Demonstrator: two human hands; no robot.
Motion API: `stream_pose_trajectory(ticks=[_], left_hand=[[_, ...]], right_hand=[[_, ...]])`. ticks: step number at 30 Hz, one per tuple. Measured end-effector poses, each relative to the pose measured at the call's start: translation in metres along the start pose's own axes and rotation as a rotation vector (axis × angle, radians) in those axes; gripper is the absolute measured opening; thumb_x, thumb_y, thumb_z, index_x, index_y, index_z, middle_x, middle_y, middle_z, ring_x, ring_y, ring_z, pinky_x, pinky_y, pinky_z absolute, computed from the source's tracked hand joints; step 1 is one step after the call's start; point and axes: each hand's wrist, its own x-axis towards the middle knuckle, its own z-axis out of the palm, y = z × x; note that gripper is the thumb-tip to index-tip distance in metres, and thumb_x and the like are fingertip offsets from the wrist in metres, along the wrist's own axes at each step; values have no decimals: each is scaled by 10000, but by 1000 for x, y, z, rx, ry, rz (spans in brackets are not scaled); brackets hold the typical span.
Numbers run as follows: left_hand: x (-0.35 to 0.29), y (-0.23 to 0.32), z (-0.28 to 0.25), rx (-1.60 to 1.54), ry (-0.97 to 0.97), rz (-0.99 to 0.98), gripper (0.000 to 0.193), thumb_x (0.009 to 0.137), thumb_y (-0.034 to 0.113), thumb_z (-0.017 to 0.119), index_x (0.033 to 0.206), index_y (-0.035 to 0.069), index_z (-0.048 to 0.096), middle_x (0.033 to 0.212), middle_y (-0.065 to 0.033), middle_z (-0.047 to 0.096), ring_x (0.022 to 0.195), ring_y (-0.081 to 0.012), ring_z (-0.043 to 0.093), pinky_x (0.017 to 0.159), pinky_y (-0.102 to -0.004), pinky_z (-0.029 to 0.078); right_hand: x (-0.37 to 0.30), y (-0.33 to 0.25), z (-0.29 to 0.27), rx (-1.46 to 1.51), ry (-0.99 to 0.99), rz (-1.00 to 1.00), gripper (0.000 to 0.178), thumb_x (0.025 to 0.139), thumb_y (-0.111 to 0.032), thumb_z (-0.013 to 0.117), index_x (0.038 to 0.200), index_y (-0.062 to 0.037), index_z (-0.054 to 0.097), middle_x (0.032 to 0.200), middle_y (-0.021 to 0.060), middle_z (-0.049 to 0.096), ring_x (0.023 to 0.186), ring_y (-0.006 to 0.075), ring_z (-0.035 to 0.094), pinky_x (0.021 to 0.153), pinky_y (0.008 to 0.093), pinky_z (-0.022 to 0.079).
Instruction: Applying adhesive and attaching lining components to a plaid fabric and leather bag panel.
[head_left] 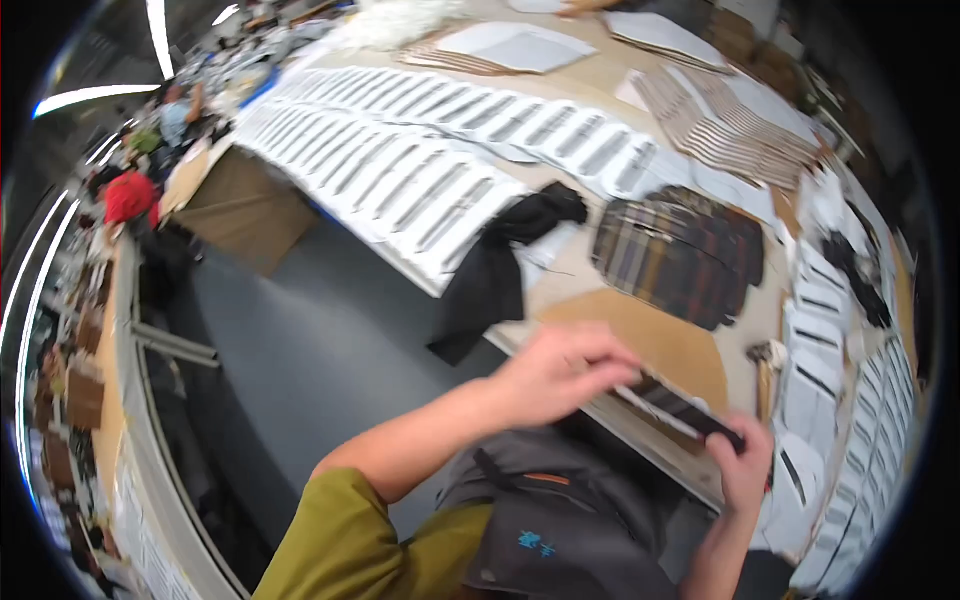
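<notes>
A narrow dark fabric strip (685, 408) with a white edge is stretched between my two hands above the table's near edge. My left hand (565, 372) is closed in a pinch at the strip's left end. At its right end my right hand (745, 462) grips the strip, thumb on top. Just beyond lies a tan, curved-edged board (640, 335), flat on the table. Behind it sits a pile of dark plaid fabric pieces (680, 250). A black cloth (500, 265) drapes over the table edge to the left.
Rows of white sheets with dark slots (400, 180) cover the far left of the table (560, 290). Stacked paper patterns (720, 130) lie at the far right. A hammer-like tool (765, 375) rests near my right hand. Other people work in the left background.
</notes>
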Motion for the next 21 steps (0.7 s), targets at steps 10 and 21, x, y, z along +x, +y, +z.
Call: stream_pose_trajectory(ticks=[10, 21], left_hand=[[50, -83, 44, -456, 88, -336, 201, 1069, 186, 592, 1088, 9, 685, 941, -26, 726, 844, -59, 651, 781, -225, 527], [45, -90, 47, -430, 129, -338, 215, 1074, 170, 581, 1122, -12, 686, 961, -38, 731, 892, -76, 656, 830, -240, 522]], right_hand=[[45, 38, 22, 668, 464, -40, 140, 977, -100, 721, 1088, -34, 668, 953, 21, 711, 838, 70, 639, 790, 226, 513], [47, 45, 26, 530, 520, -60, 122, 1010, -157, 694, 1034, -39, 673, 901, -7, 675, 812, 51, 596, 763, 211, 484]])
